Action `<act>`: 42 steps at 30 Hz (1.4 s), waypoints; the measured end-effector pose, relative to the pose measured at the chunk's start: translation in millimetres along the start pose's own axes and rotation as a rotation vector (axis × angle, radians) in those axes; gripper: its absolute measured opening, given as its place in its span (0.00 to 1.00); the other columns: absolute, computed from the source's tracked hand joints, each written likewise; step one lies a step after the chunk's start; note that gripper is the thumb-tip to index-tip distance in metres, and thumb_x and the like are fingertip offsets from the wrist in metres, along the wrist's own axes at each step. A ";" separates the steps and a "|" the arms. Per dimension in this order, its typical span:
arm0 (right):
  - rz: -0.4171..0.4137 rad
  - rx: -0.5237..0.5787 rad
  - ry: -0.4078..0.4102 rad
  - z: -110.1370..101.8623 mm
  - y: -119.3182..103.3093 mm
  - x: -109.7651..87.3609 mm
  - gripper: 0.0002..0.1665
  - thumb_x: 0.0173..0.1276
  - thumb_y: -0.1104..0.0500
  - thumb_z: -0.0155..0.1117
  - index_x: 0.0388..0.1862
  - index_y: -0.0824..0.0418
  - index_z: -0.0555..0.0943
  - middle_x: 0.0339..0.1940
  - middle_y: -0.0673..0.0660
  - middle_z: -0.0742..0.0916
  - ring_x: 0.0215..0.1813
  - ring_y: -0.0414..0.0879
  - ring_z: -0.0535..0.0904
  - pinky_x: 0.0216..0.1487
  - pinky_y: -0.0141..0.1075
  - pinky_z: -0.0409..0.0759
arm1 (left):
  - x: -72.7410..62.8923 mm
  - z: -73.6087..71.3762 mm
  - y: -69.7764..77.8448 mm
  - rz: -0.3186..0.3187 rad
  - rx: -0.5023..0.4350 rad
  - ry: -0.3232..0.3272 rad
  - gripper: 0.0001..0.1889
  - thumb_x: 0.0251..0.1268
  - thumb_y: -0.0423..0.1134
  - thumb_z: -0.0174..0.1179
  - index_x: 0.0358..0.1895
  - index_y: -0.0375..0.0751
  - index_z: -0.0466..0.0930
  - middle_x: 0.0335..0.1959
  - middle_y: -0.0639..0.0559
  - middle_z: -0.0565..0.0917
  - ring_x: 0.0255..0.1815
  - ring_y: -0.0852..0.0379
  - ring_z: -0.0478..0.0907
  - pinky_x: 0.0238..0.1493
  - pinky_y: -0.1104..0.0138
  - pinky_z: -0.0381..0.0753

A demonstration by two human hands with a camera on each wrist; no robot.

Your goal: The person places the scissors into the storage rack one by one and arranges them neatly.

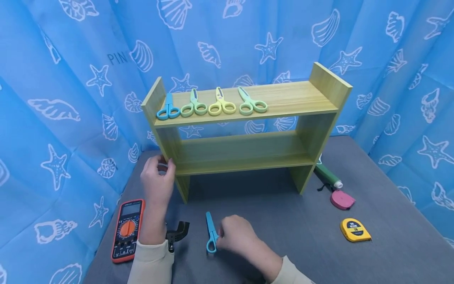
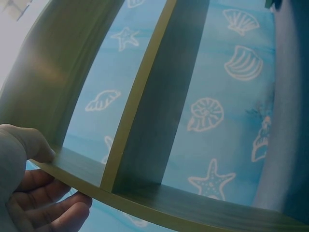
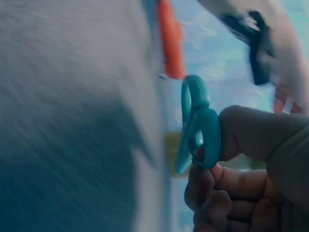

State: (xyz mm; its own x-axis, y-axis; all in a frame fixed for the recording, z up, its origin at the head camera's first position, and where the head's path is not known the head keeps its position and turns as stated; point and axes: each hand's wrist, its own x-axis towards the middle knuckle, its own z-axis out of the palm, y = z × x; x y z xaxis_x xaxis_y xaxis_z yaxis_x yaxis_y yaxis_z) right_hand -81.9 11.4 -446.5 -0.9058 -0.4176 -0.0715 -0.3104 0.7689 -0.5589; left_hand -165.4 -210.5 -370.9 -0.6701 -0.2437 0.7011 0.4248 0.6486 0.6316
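Note:
My left hand (image 1: 157, 177) grips the left side panel of a wooden shelf (image 1: 244, 167), thumb on one face and fingers on the other, as the left wrist view shows. Above the grey table, my right hand (image 1: 239, 235) pinches blue scissors (image 1: 211, 232) by a handle loop. In the right wrist view the scissors' teal loops (image 3: 210, 137) sit between thumb and fingertips. Along the shelf's top board lie blue scissors (image 1: 168, 107), green scissors (image 1: 193, 104), yellow scissors (image 1: 221, 103) and another green pair (image 1: 250, 103), loops toward me.
An orange-rimmed multimeter (image 1: 128, 230) lies left of my left forearm. At the right are a green tube (image 1: 328, 175), a pink tape measure (image 1: 342, 200) and a yellow tape measure (image 1: 354, 230). A blue shell-patterned curtain (image 1: 220, 23) hangs behind the shelf.

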 end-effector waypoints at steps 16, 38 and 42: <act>-0.021 0.196 0.103 -119.5 15.0 -56.6 0.07 0.55 0.66 0.70 0.24 0.54 0.84 0.18 0.43 0.81 0.22 0.39 0.75 0.26 0.34 0.75 | 0.4 0.2 -0.9 0.021 -0.030 0.011 0.08 0.71 0.32 0.62 0.46 0.28 0.81 0.40 0.39 0.82 0.36 0.50 0.80 0.35 0.68 0.79; -0.100 0.123 0.525 -233.7 16.3 -123.6 0.06 0.64 0.66 0.74 0.38 0.58 0.88 0.27 0.48 0.85 0.25 0.43 0.79 0.26 0.31 0.78 | -0.9 0.0 0.2 -0.005 -0.017 -0.006 0.09 0.72 0.34 0.63 0.47 0.30 0.81 0.41 0.41 0.82 0.37 0.52 0.80 0.36 0.78 0.74; -0.025 0.110 0.571 -263.1 10.5 -116.5 0.07 0.67 0.60 0.73 0.42 0.61 0.88 0.30 0.53 0.87 0.27 0.43 0.79 0.27 0.29 0.77 | -1.1 -0.2 -0.2 -0.005 -0.020 -0.008 0.10 0.72 0.34 0.62 0.48 0.30 0.81 0.42 0.41 0.82 0.38 0.52 0.80 0.36 0.78 0.74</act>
State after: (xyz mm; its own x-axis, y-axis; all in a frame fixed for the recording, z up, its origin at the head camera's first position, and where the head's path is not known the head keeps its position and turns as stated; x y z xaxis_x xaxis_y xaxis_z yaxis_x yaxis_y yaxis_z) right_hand -55.5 195.4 -226.7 -0.9202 -0.0842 0.3824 -0.3293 0.6948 -0.6394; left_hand -164.6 -210.6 -371.7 -0.6769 -0.2408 0.6956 0.4337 0.6330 0.6412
